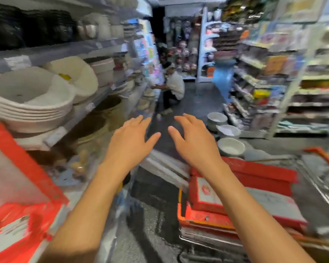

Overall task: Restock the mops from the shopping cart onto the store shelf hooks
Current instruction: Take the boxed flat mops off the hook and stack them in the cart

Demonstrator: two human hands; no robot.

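left hand [130,138] spread, empty | right hand [193,138] spread, empty | aisle floor [196,103] between

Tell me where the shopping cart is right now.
In the head view the shopping cart stands at the lower right, under and beyond the right hand, loaded with red boxes; white bowls sit on the floor just past it.

Both hands, left hand [130,138] and right hand [193,138], held out empty over open aisle floor [196,103]. Left side blocked by shelf [68,48] with stacked basins [30,99]. Near right, shopping cart [321,188] loaded with red boxes [254,175]. Bowls [231,147] on floor right. Crouching person [174,88] blocks far aisle.
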